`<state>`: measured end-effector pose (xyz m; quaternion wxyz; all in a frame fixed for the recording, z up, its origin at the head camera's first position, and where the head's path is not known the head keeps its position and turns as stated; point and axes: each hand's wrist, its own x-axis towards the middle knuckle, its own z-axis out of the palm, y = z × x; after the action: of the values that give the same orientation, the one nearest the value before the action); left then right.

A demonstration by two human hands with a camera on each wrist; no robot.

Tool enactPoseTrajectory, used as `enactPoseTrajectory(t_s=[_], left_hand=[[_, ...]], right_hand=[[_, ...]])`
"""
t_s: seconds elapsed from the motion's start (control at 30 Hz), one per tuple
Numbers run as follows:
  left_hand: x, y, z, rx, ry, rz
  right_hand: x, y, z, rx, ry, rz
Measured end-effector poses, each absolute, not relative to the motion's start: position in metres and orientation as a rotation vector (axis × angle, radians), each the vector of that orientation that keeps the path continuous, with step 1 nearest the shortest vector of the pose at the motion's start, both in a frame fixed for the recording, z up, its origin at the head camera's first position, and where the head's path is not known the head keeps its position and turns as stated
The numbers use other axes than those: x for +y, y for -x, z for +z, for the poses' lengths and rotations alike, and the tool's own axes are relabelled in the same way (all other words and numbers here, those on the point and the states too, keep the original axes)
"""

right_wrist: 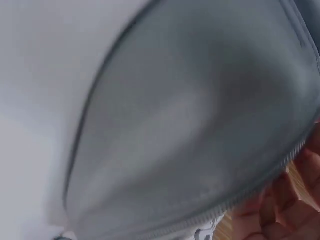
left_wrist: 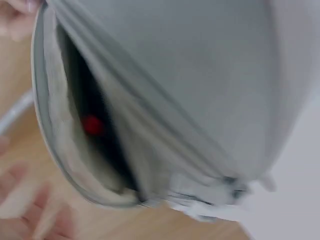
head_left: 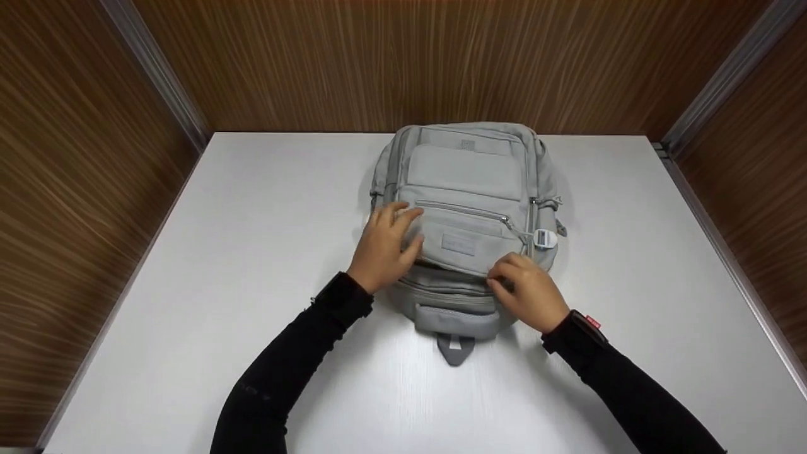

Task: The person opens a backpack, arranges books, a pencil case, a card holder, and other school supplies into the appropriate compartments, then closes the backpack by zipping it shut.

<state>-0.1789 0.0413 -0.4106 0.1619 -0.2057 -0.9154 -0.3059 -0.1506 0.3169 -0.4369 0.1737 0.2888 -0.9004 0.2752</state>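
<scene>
A grey backpack [head_left: 466, 170] lies on its back, its top handle end towards me. Its unzipped compartment [left_wrist: 95, 115] gapes open in the left wrist view, with a small red thing [left_wrist: 92, 125] visible inside the dark interior; its kind cannot be told. My right hand [head_left: 528, 291] pinches the zipped edge of the front panel at its near right. Spread and relaxed, my left hand [head_left: 383, 249] hovers at the panel's left side and grips nothing; its fingers [left_wrist: 37, 215] are blurred in the left wrist view.
The backpack rests on a white table [head_left: 277, 189] with wood-grain panels [head_left: 403, 63] around it. A white buckle [head_left: 545, 238] hangs at the bag's right side. Near me, a dark grey tab [head_left: 455, 350] sticks out beneath the bag.
</scene>
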Motion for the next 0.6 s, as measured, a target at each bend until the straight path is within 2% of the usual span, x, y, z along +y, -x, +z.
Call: enactPoseTrajectory(t_s=[0.17, 0.37, 0.6], left_hand=[[0.032, 0.184, -0.430, -2.946, 0.409, -1.037], [0.037, 0.179, -0.446, -3.107, 0.473, -0.954], [0.048, 0.170, -0.448, -3.154, 0.502, -0.758]], right_hand=[[0.312, 0.137, -0.447, -2.563, -0.756, 0.775], [0.318, 0.130, -0.452, -2.752, -0.678, 0.742], [0.331, 0.138, -0.449, -2.916, -0.658, 0.683]])
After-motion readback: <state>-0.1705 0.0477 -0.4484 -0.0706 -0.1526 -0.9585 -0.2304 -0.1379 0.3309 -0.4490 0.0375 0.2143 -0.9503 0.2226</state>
